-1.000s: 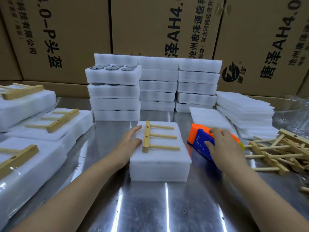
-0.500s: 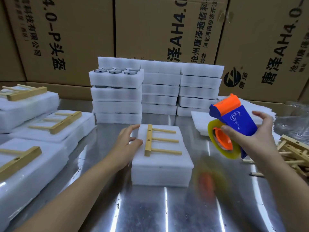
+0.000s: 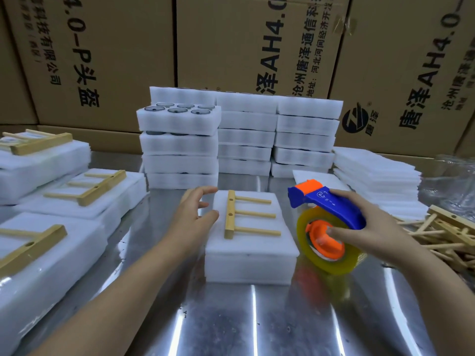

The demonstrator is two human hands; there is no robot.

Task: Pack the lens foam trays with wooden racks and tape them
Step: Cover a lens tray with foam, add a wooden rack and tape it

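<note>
Beside seemingly taped packs [image 3: 51, 242] at the table's [image 3: 257, 325] left edge, the untaped stack [image 3: 253, 255] bearing its rack [image 3: 229, 218] is being flanked by the relaxed left hand [image 3: 190, 214] and the right hand [image 3: 370, 227] gripping the dispenser [image 3: 331, 209].

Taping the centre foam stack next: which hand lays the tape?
Right, probably. The right hand grips the tape dispenser just beside the foam stack. The left hand is open at the stack's left edge, suited to steadying it.
</note>
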